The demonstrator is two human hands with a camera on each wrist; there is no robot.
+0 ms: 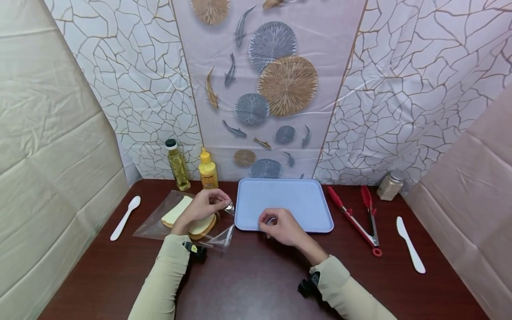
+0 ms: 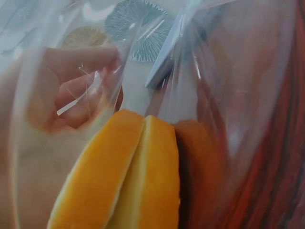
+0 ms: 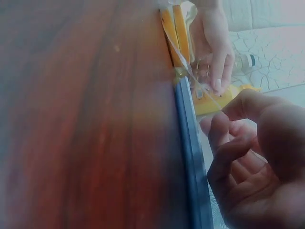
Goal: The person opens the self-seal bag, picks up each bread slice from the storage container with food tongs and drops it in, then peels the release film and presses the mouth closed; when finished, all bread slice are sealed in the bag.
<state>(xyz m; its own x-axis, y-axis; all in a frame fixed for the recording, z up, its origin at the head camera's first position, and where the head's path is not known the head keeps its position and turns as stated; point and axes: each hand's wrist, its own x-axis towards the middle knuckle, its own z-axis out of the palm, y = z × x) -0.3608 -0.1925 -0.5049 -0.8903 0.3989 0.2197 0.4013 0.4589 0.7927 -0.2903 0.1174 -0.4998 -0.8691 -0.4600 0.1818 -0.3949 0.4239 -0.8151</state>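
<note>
Two slices of bread (image 1: 177, 212) with golden crusts lie inside a clear plastic bag (image 1: 154, 222) on the left of the table. My left hand (image 1: 206, 205) reaches over the bread and pinches clear plastic at the bag's right end. In the left wrist view the crusts (image 2: 159, 167) show large behind the film. My right hand (image 1: 282, 226) is over the near edge of a light blue tray (image 1: 286, 202), thumb and forefinger together. A thin clear strip (image 3: 196, 81) runs to those fingertips in the right wrist view; whether it belongs to the bag is unclear.
Behind the bag stand an oil bottle (image 1: 178, 166) and a yellow mustard bottle (image 1: 208, 171). A white spoon (image 1: 125, 219) lies at far left. Right of the tray are red tongs (image 1: 356, 224), a seasoning jar (image 1: 390, 186) and a white knife (image 1: 411, 246).
</note>
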